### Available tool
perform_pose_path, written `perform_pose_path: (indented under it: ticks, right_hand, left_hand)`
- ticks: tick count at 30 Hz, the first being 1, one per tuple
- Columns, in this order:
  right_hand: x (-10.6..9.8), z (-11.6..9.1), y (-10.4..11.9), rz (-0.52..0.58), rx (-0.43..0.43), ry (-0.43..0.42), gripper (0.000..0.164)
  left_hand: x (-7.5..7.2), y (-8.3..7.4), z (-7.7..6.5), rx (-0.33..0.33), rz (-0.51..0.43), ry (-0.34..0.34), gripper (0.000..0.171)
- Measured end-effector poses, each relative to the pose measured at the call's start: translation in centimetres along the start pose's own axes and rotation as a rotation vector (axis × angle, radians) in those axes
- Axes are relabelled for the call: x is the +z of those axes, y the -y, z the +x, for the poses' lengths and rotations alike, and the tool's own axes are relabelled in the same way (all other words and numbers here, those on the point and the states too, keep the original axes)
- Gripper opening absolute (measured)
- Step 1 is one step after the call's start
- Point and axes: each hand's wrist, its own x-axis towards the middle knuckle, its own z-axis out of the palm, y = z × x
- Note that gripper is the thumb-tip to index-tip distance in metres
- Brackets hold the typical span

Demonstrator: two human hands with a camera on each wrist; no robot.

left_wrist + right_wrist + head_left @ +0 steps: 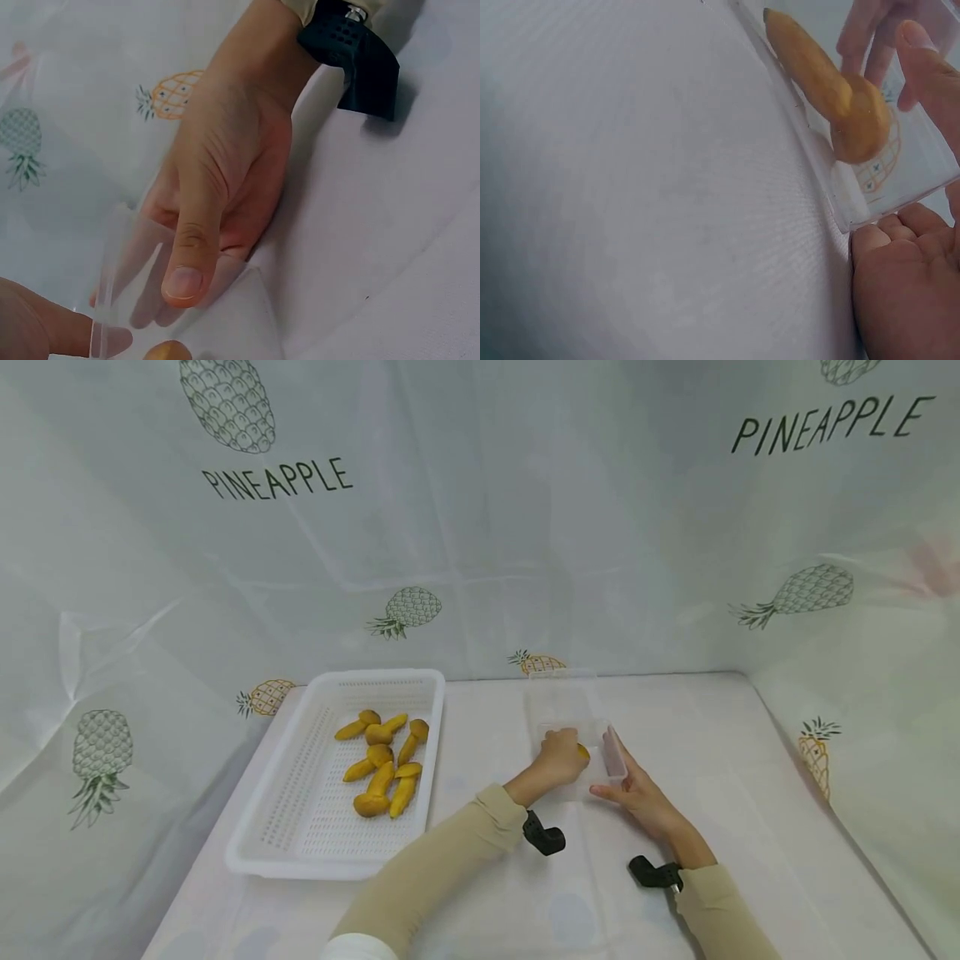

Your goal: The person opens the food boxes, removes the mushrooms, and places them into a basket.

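Note:
A clear plastic clamshell box point(617, 764) stands open on the table, its lid point(558, 697) folded back toward the curtain. Inside shows a yellow mushroom with a brownish cap point(859, 127), tilted along the near wall. My left hand point(558, 756) reaches into the box with curled fingers, the mushroom at its fingertips; in the head view the hand hides most of it. My right hand point(641, 797) steadies the box at its right side, thumb point(187, 262) against the near wall and fingers along the right wall.
To the left, a white perforated basket point(255, 839) holds several more yellow mushrooms point(381, 785). The white-covered table point(480, 910) ends at a hanging pineapple-print curtain point(480, 527). My left forearm crosses beside the basket's near right corner.

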Motion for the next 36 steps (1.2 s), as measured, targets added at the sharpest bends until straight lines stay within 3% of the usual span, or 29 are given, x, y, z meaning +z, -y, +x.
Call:
perform_pose_path:
  ticks: [4, 11, 19, 36]
  right_hand:
    - [0.0, 0.0, 0.1, -0.002, -0.005, 0.004, 0.105]
    - [0.0, 0.0, -0.1, -0.009, -0.020, 0.009, 0.106]
    - [0.0, 0.0, -0.1, -0.018, -0.002, 0.001, 0.105]
    - [-0.2, 0.1, -0.2, -0.036, -0.020, 0.009, 0.105]
  left_hand:
    - [0.1, 0.0, 0.3, 0.012, 0.018, 0.013, 0.029]
    - [0.4, -0.1, 0.4, -0.051, -0.050, 0.029, 0.045]
    - [0.8, 0.1, 0.9, -0.017, -0.088, 0.015, 0.047]
    - [1.6, 0.2, 1.6, -0.001, -0.112, 0.067, 0.039]
